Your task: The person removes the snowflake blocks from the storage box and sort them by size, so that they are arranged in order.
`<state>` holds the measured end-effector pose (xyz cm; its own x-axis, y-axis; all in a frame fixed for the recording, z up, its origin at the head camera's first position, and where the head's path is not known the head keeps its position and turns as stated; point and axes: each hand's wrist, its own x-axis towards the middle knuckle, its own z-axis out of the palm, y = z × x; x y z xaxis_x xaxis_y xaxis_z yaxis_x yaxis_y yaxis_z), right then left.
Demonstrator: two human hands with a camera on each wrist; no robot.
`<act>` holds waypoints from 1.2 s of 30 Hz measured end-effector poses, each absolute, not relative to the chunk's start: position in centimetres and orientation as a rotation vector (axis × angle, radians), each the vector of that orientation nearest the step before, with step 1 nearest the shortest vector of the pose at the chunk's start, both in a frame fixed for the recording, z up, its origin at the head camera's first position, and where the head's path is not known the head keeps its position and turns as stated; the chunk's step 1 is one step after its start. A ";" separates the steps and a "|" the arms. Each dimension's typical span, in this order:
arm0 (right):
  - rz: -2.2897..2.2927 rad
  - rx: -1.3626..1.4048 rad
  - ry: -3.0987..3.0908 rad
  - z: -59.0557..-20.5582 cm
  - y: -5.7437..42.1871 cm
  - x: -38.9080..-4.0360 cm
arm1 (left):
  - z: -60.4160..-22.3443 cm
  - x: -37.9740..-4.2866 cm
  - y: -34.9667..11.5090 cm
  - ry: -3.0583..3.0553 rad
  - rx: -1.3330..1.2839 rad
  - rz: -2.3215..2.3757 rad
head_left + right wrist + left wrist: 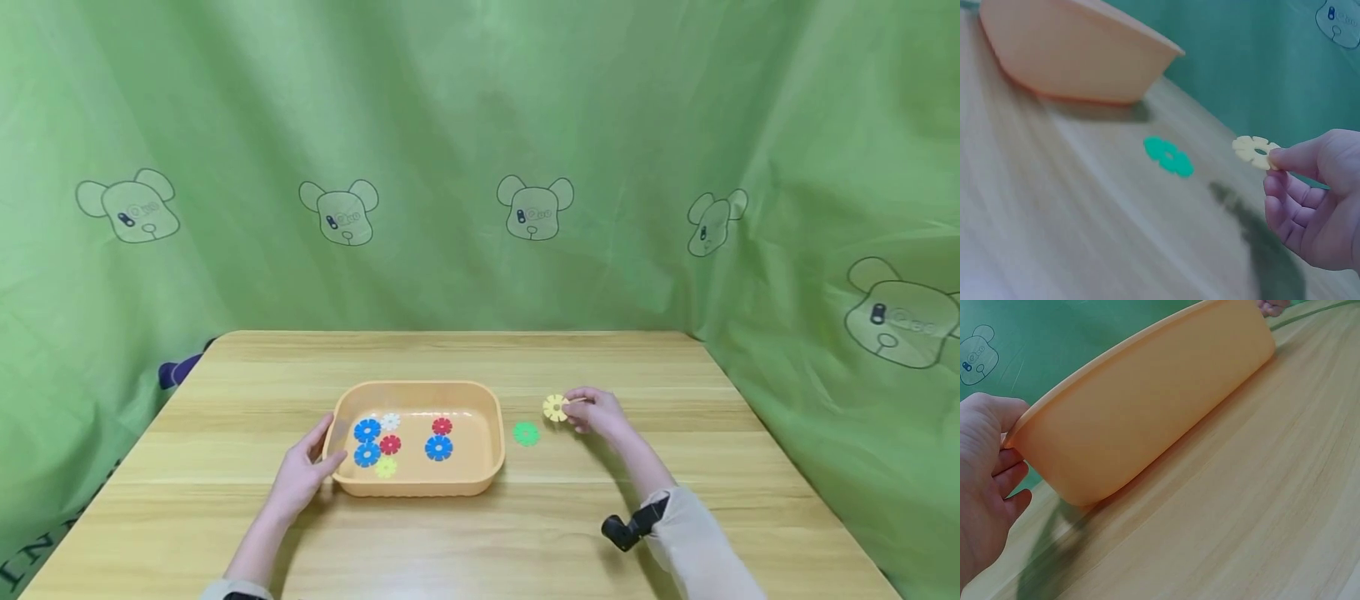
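My right hand point(596, 412) pinches a pale yellow snowflake disc point(555, 407) by its edge, between thumb and fingers; in the right wrist view the disc point(1254, 152) is held above the table. A green snowflake disc point(527, 433) lies on the wood between that hand and an orange plastic basin point(420, 489). At the basin's left end, my left hand point(298, 475) grips the rim, thumb on top and fingers beneath, as the left wrist view shows. Inside lie blue discs point(439, 447), red discs point(390, 444), a white disc point(391, 422) and a yellow-green disc point(386, 467).
The wooden table point(465, 550) carries the basin near its middle. A green curtain point(450, 275) with bear-head prints hangs behind and at the sides. Something purple point(176, 372) shows beyond the table's left edge. A black wrist camera point(633, 525) is strapped at the right sleeve.
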<state>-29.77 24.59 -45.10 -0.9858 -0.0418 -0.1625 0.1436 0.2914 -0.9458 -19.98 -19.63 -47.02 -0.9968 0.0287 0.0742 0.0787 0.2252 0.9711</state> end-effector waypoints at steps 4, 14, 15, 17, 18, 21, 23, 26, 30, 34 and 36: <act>-1.634 0.039 2.485 -45.9 24.7 -29.4 | -47.1 -19.9 -19.7 -2.428 -0.102 -1.929; -1.470 -0.036 2.567 -46.6 24.1 -28.8 | -47.2 -19.8 -19.6 -2.411 -0.103 -1.958; -1.461 -0.046 2.577 -46.6 24.1 -28.7 | -47.3 -19.8 -19.6 -2.408 -0.103 -1.962; -1.446 -0.047 2.597 -46.6 24.0 -28.7 | -47.3 -19.8 -19.6 -2.403 -0.102 -1.968; -1.436 -0.050 2.606 -46.6 24.0 -28.7 | -47.3 -19.8 -19.6 -2.401 -0.100 -1.969; -1.407 -0.054 2.629 -46.7 23.9 -28.8 | -47.3 -19.7 -19.6 -2.397 -0.101 -1.974; -1.395 -0.050 2.641 -46.7 23.9 -28.8 | -47.3 -19.7 -19.6 -2.395 -0.102 -1.977; -1.371 -0.054 2.663 -46.8 23.8 -28.8 | -47.3 -19.7 -19.6 -2.394 -0.102 -1.980; -1.344 -0.067 2.685 -46.9 23.8 -28.9 | -47.3 -19.8 -19.7 -2.396 -0.102 -1.970; -1.311 -0.089 2.706 -46.8 23.7 -28.9 | -47.1 -19.9 -19.7 -2.399 -0.114 -1.952; -1.285 -0.103 2.718 -46.8 23.7 -28.9 | -47.0 -19.9 -19.7 -2.397 -0.121 -1.955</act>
<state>-28.89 23.71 -46.78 -0.9888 -0.1184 -0.0910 -0.0049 0.6346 -0.7728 -19.90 -19.66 -46.96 -0.9959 0.0316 0.0847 0.0893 0.1994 0.9758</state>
